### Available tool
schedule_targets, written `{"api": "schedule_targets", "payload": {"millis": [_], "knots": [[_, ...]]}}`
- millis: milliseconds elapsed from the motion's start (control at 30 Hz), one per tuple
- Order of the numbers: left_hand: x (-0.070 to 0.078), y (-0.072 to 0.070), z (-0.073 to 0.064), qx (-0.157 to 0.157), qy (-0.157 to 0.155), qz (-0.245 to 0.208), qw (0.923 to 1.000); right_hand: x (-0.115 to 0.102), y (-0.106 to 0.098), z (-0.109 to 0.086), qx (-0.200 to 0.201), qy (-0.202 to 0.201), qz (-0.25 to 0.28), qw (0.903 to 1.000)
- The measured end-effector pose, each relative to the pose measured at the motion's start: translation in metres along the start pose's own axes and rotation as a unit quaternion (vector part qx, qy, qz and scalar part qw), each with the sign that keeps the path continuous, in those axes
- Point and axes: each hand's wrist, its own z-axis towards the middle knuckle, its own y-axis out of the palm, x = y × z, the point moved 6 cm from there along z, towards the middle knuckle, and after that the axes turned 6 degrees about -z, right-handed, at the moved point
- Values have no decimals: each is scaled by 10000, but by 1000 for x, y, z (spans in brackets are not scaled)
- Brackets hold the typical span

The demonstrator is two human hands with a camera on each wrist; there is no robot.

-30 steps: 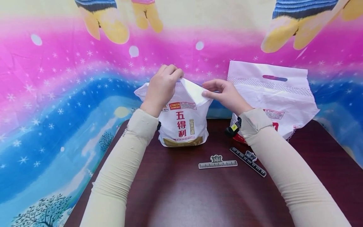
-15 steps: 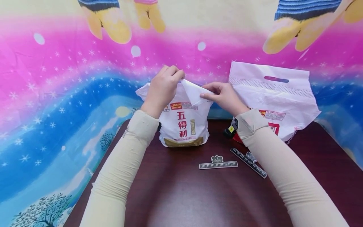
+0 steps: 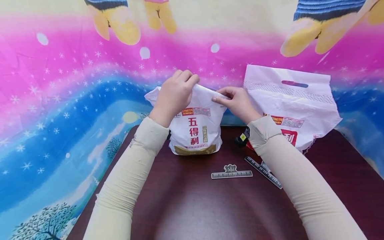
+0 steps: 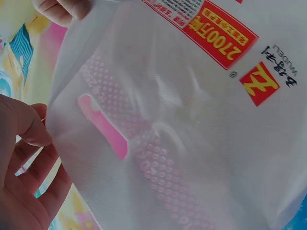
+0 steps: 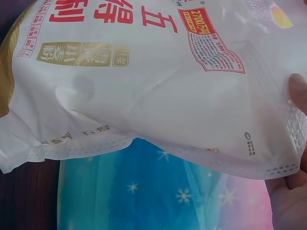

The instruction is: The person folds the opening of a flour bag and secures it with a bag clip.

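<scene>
A white flour bag (image 3: 196,133) with red lettering and a gold base band stands upright at the table's back. My left hand (image 3: 175,95) pinches its top edge near the middle. At the top right corner, my right hand (image 3: 238,103) pinches the edge between thumb and fingers. The left wrist view shows the bag's upper panel (image 4: 192,96), an oval handle slot and a dotted band showing through the thin fabric. In the right wrist view the bag's front (image 5: 134,91) looks creased, and my right thumb (image 5: 300,91) presses its edge.
A second white flour bag (image 3: 289,96) with a handle slot stands at right, partly behind my right forearm. Two piano-keyboard clips (image 3: 232,174) lie on the dark table (image 3: 180,200), the right one partly covered by my sleeve. A printed cloth backdrop (image 3: 90,110) hangs behind.
The folded white triangle at the bag's top right has gone from view and the edge now runs straight between my hands. My right fingers have closed more tightly on the corner.
</scene>
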Motion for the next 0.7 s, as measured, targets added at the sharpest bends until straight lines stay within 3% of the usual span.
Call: {"api": "schedule_targets", "payload": {"millis": [333,700], "knots": [[16,3,10,-226,284,204,9991,-5,-1,-2,119,-145,-142,9997],[26,21,17,-804,460,1097,9896,-5,-2,-4,260,-365,-315,9985]]}}
